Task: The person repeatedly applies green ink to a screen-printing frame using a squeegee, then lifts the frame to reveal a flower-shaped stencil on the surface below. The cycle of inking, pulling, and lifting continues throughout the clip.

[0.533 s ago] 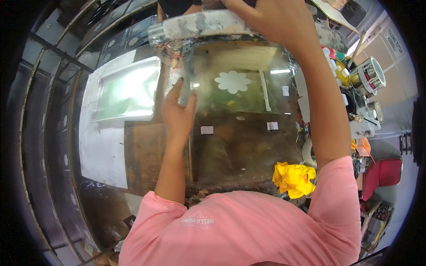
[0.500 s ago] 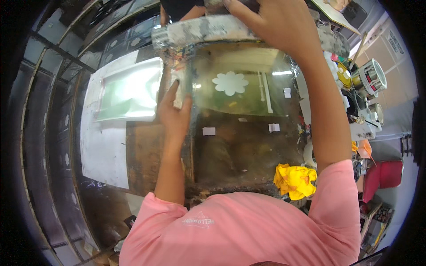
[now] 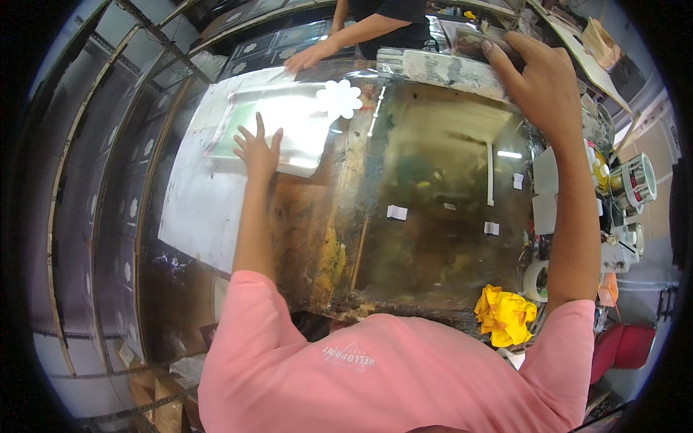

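My left hand (image 3: 258,148) is open, fingers spread, over a glossy clear sheet pile (image 3: 289,137) lying on white paper (image 3: 198,195). A white flower shape (image 3: 339,99) shows at the pile's right end, seemingly on a clear sheet whose edges I cannot make out. My right hand (image 3: 545,83) is closed round a dark brown block (image 3: 476,45) at the far rail (image 3: 440,70) of a frame, thumb toward me. That rail is wrapped in pale, ink-smeared covering. Below it lies a glassy, brownish panel (image 3: 433,267) with small white tabs.
Another person's hand (image 3: 309,56) reaches to the paper's far edge. Crumpled yellow cloth (image 3: 505,315) sits at the near right corner, beside a tape roll (image 3: 535,280). Paint cans (image 3: 634,184) stand at the right; rack bars (image 3: 141,238) rise at the left.
My left hand has moved left, off the board beside the panel and over the pile. The white flower has shifted left from the panel to the pile. Another person's hand has come into view.
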Demonstrator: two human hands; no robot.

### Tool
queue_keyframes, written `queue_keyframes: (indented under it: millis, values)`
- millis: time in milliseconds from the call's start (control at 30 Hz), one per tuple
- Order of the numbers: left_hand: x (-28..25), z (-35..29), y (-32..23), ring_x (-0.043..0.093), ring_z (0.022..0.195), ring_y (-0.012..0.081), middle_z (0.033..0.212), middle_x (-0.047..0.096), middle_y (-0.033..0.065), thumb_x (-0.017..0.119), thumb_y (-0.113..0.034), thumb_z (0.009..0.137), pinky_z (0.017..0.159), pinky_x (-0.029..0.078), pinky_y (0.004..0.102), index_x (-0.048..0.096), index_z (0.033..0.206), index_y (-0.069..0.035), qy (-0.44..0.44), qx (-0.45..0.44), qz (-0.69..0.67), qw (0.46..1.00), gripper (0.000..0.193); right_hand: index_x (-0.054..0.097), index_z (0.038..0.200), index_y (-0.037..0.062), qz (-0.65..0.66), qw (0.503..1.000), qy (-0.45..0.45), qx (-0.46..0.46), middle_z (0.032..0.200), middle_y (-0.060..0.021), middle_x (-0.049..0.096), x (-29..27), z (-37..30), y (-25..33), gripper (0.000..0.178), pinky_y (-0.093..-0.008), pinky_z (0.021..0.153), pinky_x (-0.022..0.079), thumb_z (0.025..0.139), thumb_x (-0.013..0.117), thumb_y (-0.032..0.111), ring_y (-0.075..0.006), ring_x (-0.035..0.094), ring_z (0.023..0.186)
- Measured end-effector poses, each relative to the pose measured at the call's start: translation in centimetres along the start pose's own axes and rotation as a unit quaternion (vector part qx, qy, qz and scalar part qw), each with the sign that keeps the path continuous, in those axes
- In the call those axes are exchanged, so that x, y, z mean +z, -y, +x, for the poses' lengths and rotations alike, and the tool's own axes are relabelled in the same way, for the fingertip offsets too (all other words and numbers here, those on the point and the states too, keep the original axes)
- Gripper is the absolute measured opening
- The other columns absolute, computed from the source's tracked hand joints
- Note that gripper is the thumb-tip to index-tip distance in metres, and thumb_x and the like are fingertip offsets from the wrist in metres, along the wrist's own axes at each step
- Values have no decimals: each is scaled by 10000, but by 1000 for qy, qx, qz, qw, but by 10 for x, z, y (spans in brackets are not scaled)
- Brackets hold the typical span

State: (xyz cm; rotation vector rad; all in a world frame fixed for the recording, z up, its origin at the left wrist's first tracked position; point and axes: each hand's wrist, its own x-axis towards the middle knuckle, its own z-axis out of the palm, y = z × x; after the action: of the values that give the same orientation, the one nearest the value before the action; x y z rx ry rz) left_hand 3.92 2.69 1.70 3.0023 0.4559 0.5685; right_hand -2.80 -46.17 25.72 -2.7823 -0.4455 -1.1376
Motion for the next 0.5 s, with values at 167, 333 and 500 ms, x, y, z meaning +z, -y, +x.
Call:
queue_keyframes:
  millis: [167,333,500]
  values:
    - [22,-66,-6,226,1610,413,1744,248,213,388,-553,1107,1249,33,732,335,1679,-134,37,155,-19,987,711,780,1113,55,-45,999,1,5,982,-171,767,4,-3,-1,530,-472,877,488,996,608,542,-397,700,886]
    - [17,-78,-16,325,1576,381,1693,392,167,351,-478,1130,1245,14,743,490,1588,-81,44,129,-15,991,622,753,1048,28,0,1000,-8,-7,953,-192,738,2,-2,0,481,-442,864,453,997,635,492,-394,668,903]
    - [-29,-42,-15,511,1441,362,1496,618,152,341,-422,1145,1240,49,752,671,1380,-56,69,118,-134,981,547,761,1092,37,-7,1000,22,5,1008,-202,745,-1,-4,0,491,-435,856,439,990,647,503,-387,669,910]
